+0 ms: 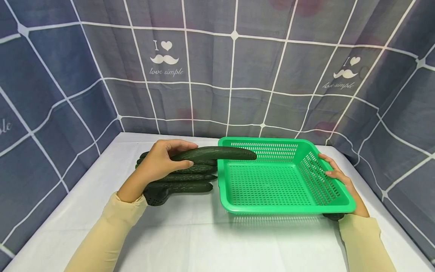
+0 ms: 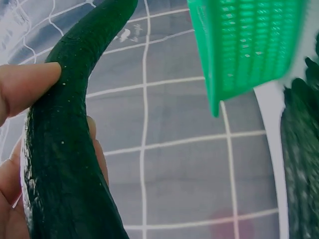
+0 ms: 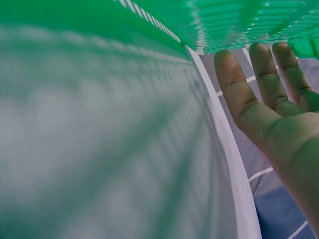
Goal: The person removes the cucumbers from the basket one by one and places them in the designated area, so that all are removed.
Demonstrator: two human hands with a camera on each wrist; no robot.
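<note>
A dark green cucumber (image 1: pixel 217 153) is gripped by my left hand (image 1: pixel 159 160), thumb on the near side and fingers on the far side. Its free end reaches over the left rim of a green plastic basket (image 1: pixel 285 209). In the left wrist view the cucumber (image 2: pixel 70 129) looks curved, with the thumb pressed on its skin. My right hand (image 1: pixel 341 179) holds the basket by its right rim. In the right wrist view, the fingers (image 3: pixel 234 82) of that hand reach up against the basket's outer side. The basket's perforated floor shows no cucumber on it.
Several more cucumbers (image 1: pixel 192 187) lie side by side on the white tabletop (image 1: pixel 204 241), left of the basket and partly under my left hand. A grey checked curtain (image 1: pixel 210 102) surrounds the back and both sides of the table. A shadow falls below the basket's front edge.
</note>
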